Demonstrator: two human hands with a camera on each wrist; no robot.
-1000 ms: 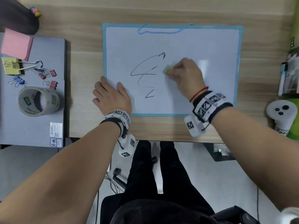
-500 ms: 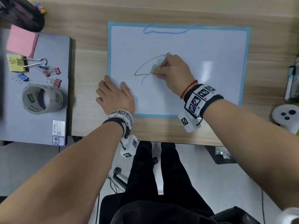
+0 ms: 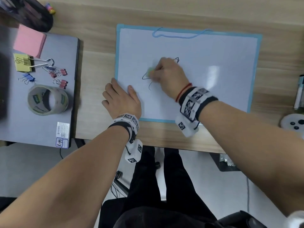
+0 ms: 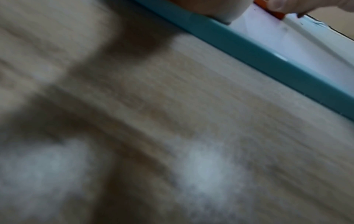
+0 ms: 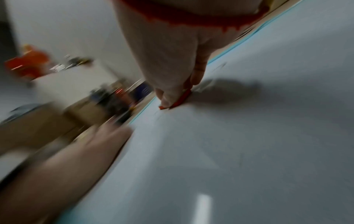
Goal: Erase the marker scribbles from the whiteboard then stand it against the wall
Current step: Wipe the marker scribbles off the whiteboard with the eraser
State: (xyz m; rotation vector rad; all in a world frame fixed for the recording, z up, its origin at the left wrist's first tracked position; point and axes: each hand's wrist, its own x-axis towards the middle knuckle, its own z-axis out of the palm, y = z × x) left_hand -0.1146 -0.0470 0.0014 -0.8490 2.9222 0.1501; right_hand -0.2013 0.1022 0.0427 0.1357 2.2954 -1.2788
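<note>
Wood-grain bench [image 3: 164,14] seen from above, person seated at its near edge, dark trousers below.

Whiteboard [image 3: 213,51] lies flat on the bench, light blue frame, a blue hanging cord [image 3: 179,34] looped across its top edge. Black marker scribbles [image 3: 145,76] sit left of centre on the white surface: a pointed loop at the left, a short curl below it, a small peak showing past the knuckles at the upper right.

Right hand [image 3: 169,76] is on the board over the scribbles, fingers curled round a small eraser [image 3: 150,71], pale green on top in the head view. Right wrist view shows the fingertips [image 5: 167,100] pressing an orange-red edge of it [image 5: 182,98] against the board. Blurred, so finer detail of the grip is unclear. A red string is round that wrist.

Left hand [image 3: 120,99] rests flat at the board's lower left corner, fingers straight, holding nothing; thumb lies on the white surface, the other fingers out on the wood just beside the frame. Left wrist view is mostly blurred wood with the blue frame [image 4: 249,50] running across.

Left of the board, well apart: a grey laptop [image 3: 41,120], closed, carrying a roll of clear tape [image 3: 47,101], several binder clips [image 3: 57,74], a pink sticky pad [image 3: 29,41]. At the far right edge, a marker [image 3: 300,92] and a white round device [image 3: 294,122].
</note>
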